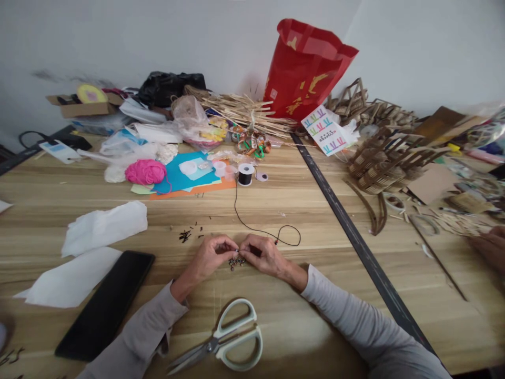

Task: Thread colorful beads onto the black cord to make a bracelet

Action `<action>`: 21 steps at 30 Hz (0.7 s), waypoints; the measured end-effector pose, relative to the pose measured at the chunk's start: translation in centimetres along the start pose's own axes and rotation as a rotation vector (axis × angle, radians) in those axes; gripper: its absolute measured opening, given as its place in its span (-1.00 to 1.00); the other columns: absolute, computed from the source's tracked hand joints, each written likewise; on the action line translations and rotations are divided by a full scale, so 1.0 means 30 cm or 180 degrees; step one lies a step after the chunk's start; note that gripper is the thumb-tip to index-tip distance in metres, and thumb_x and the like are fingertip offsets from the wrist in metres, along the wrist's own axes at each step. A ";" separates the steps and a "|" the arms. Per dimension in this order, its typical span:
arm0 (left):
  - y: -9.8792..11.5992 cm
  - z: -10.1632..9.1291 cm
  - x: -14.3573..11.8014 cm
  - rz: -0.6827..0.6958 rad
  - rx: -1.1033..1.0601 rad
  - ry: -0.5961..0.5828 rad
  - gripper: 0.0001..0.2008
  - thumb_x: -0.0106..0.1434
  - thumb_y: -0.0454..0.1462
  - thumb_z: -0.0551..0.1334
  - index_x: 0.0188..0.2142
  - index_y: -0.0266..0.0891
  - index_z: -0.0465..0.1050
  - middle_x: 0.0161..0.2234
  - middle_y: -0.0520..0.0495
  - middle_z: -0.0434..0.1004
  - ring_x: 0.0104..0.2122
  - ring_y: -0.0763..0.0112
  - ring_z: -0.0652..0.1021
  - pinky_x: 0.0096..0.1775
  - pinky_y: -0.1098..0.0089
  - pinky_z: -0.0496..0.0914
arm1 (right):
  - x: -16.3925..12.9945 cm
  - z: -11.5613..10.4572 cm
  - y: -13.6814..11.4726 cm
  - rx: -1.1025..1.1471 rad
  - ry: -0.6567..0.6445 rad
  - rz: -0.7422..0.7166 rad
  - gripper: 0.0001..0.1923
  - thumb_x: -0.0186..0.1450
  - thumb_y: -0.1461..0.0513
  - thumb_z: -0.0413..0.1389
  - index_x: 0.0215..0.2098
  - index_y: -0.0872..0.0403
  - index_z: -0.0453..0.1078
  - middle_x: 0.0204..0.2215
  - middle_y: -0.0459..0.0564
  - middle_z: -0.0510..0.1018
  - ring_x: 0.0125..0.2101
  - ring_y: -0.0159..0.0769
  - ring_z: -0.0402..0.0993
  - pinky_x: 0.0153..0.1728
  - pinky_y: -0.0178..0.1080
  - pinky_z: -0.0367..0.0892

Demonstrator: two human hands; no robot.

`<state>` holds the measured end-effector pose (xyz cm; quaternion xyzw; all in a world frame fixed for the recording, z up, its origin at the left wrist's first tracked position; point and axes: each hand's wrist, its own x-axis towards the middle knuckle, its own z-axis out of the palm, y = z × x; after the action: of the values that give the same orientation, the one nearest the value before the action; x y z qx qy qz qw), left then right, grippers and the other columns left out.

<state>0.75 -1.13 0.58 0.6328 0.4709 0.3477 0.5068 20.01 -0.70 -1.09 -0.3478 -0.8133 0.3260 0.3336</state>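
Observation:
My left hand (211, 257) and my right hand (266, 256) meet fingertip to fingertip just above the table. In the left fingers is a small bead, partly hidden. The right thumb and finger are pinched at the bead on a thin black cord (252, 229), whose end is covered by the fingers. That cord loops out behind the right hand and runs back to a white spool (245, 175) wound with black. Loose dark, shiny beads (235, 263) lie in a small cluster beneath the fingertips. Short black pieces (184, 235) are scattered beyond the left hand.
Scissors (215, 345) with pale handles lie near me. A black phone-like slab (106, 305) and white paper (104, 227) are on the left. Pink yarn (145, 172) and a red bag (305, 68) stand behind. Woven baskets (379, 166) and another person's hand (491, 246) are right.

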 end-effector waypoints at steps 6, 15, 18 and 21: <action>-0.005 0.002 0.000 -0.0079 -0.0068 0.0024 -0.94 -0.01 -0.33 0.31 -0.49 -0.30 0.51 -0.53 -0.02 0.53 -0.48 0.39 0.50 -0.39 0.44 0.39 | 0.000 -0.005 -0.004 0.0075 -0.0010 0.0024 -0.85 0.29 0.25 0.08 -0.38 0.15 0.43 -0.47 -0.03 0.49 -0.49 -0.41 0.37 -0.45 -0.38 0.24; -0.021 -0.001 0.007 -0.0059 -0.0277 0.0123 -0.92 -0.03 -0.31 0.32 -0.49 -0.30 0.50 -0.52 -0.03 0.55 -0.46 0.37 0.52 -0.35 0.41 0.42 | 0.002 -0.004 -0.003 0.0039 0.0051 0.0112 -0.89 0.28 0.27 0.08 -0.34 0.15 0.43 -0.44 -0.01 0.51 -0.45 -0.38 0.40 -0.40 -0.35 0.28; -0.020 0.000 0.006 -0.0085 -0.0302 0.0142 -0.92 -0.03 -0.31 0.32 -0.49 -0.30 0.50 -0.52 -0.03 0.55 -0.45 0.38 0.52 -0.34 0.41 0.42 | 0.004 -0.008 -0.009 0.0024 0.0037 0.0073 -0.88 0.29 0.27 0.07 -0.35 0.14 0.43 -0.43 -0.01 0.51 -0.44 -0.38 0.40 -0.39 -0.36 0.28; -0.024 0.001 0.006 -0.0078 -0.0321 0.0131 -0.92 -0.03 -0.31 0.32 -0.49 -0.30 0.49 -0.52 -0.02 0.54 -0.46 0.38 0.52 -0.34 0.41 0.42 | 0.005 -0.009 -0.010 0.0012 0.0060 0.0044 -0.88 0.29 0.28 0.07 -0.37 0.14 0.42 -0.45 -0.02 0.50 -0.45 -0.38 0.39 -0.40 -0.36 0.27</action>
<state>0.65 -0.95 -0.12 0.5933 0.4708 0.3777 0.5326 20.03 -0.67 -0.67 -0.3559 -0.8070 0.3265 0.3397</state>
